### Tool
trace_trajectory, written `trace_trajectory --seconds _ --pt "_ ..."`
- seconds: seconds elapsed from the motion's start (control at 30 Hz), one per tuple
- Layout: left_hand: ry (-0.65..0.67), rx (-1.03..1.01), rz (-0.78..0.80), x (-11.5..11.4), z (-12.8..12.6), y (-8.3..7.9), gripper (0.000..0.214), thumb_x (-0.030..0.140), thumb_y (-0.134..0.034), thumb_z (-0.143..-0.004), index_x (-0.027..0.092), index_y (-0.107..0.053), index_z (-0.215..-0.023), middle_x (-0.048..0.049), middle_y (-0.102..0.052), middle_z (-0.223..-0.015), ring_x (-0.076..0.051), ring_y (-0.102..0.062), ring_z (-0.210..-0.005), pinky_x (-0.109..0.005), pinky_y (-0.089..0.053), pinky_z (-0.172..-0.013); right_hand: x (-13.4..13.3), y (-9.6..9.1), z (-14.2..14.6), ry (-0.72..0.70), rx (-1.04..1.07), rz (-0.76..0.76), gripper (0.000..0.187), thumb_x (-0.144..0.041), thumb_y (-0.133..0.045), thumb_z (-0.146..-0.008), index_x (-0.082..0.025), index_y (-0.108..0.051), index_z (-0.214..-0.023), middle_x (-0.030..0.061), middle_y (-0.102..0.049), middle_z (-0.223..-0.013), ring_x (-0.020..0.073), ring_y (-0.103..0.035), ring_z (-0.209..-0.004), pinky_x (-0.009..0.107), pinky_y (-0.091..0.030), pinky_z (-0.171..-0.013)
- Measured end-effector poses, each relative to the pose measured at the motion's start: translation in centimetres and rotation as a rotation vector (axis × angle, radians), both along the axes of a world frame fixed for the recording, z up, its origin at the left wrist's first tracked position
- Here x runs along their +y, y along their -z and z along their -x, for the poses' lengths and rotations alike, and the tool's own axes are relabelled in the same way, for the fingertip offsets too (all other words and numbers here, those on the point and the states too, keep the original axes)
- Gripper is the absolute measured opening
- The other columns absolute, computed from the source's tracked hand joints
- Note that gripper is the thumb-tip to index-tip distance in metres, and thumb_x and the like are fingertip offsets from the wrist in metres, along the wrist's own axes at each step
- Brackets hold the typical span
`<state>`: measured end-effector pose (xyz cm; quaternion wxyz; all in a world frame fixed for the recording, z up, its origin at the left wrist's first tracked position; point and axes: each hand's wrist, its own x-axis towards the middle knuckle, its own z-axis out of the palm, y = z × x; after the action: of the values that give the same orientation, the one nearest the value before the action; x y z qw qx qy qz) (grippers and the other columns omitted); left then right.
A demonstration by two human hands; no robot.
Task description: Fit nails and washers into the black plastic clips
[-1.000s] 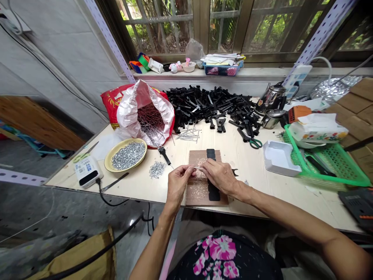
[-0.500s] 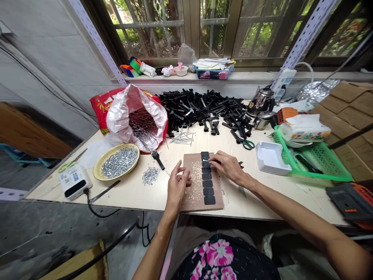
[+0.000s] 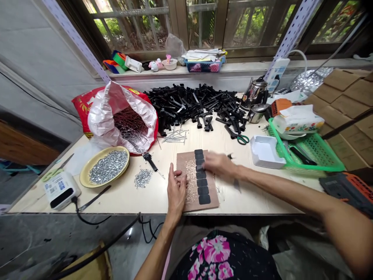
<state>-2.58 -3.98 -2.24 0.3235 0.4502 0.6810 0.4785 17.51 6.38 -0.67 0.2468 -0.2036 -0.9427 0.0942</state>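
A brown board (image 3: 181,156) lies on the table with a column of black rounded pads (image 3: 204,199) and a scatter of small pale bits (image 3: 190,177) beside them. At the board's left edge, my left hand (image 3: 177,190) rests with its fingers loosely bent and apart, holding nothing. Over the pads' right side, my right hand (image 3: 220,165) is blurred, its fingers drawn together at a pad near the upper middle. Whatever its fingertips hold is hidden. Left of the board lie a small heap of silvery metal pieces (image 3: 143,178) and a black-handled tool with a thin metal shaft (image 3: 150,161).
A yellow bowl (image 3: 126,168) holds more metal pieces. Behind it stands a red and white bag (image 3: 97,122) of thin rods. Black plastic parts (image 3: 186,105) are piled at the back. Scissors (image 3: 242,139), a white tray (image 3: 266,152) and a green basket (image 3: 320,165) sit right.
My right hand has moved slightly down the column of pads and is now blurred. The small silvery thing at its fingertips no longer shows. My left hand stays at the board; the view has shifted.
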Motion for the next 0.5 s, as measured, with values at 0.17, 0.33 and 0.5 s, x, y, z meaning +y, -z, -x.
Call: trace_trajectory --seconds 0.17,0.33,0.5 --pt "-0.013 -0.027 -0.004 0.1 -0.2 -0.3 0.066 0.041 -0.047 -0.088 0.024 -0.019 -0.146 -0.0082 -0.054 -0.109 -0.010 -0.061 -0.067 -0.025 -0.052 -0.062 0.2 -0.6 0.2 -0.174 -0.086 -0.032 0.027 -0.016 -0.040 -0.096 -0.018 -0.063 -0.081 0.0013 -0.057 -0.075 0.0123 -0.049 -0.075 0.021 -0.041 -0.057" --pt "-0.021 -0.026 -0.017 0.2 -0.3 -0.2 0.062 0.040 -0.044 -0.090 0.025 -0.022 -0.146 -0.0075 -0.055 -0.108 -0.009 -0.060 -0.066 -0.023 -0.052 -0.060 1.0 -0.5 0.2 0.024 -0.059 0.047 0.028 -0.018 -0.038 -0.097 -0.016 -0.062 -0.081 0.0025 -0.055 -0.077 0.0117 -0.047 -0.071 0.021 -0.037 -0.054" --pt "-0.017 -0.012 -0.022 0.4 -0.3 0.0 0.060 0.040 -0.042 -0.091 0.024 -0.023 -0.145 -0.0075 -0.055 -0.108 -0.009 -0.059 -0.065 -0.023 -0.051 -0.059 0.9 0.8 0.2 -0.087 -0.114 -0.070 0.029 -0.017 -0.038 -0.097 -0.016 -0.062 -0.081 0.0023 -0.055 -0.077 0.0126 -0.045 -0.073 0.021 -0.029 -0.051"
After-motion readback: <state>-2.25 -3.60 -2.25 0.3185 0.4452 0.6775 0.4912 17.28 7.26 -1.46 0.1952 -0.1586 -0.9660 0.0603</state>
